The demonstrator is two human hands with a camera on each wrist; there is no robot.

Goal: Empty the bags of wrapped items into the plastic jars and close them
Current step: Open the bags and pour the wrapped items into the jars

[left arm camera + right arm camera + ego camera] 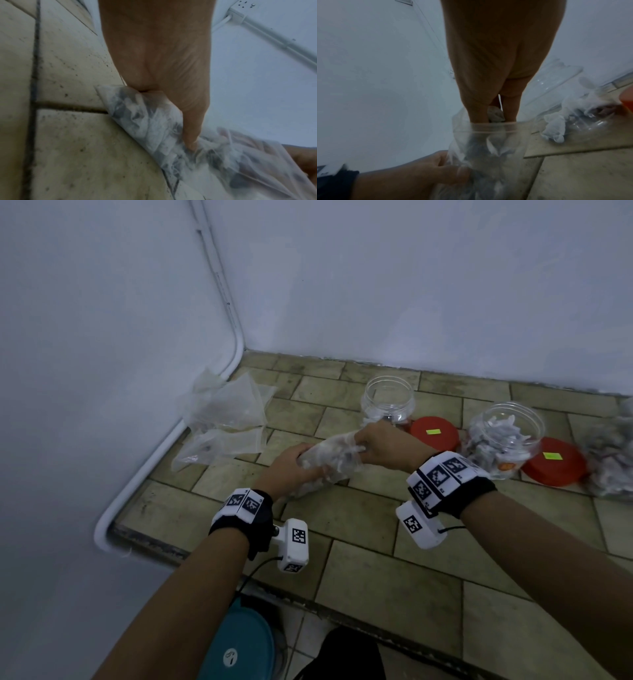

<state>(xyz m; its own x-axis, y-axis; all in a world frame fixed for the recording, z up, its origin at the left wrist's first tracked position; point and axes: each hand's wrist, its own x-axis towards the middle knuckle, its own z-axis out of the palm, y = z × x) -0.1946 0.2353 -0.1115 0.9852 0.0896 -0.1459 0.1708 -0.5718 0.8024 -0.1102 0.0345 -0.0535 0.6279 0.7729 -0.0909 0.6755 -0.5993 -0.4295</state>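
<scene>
A clear zip bag stuffed with white wrapped items is held between both hands above the tiled counter. My left hand grips its lower end, thumb pressed on the plastic. My right hand has its fingers pushed into the bag's open mouth and pinches a wrapped item. Behind the hands stands an open clear jar with a few items at its bottom, and its red lid lies beside it. To the right, a second open jar is nearly full, next to another red lid.
Emptied clear bags lie crumpled in the back left corner by the wall. Another bag of wrapped items sits at the far right edge. A teal lidded container stands on the floor below the counter's front edge.
</scene>
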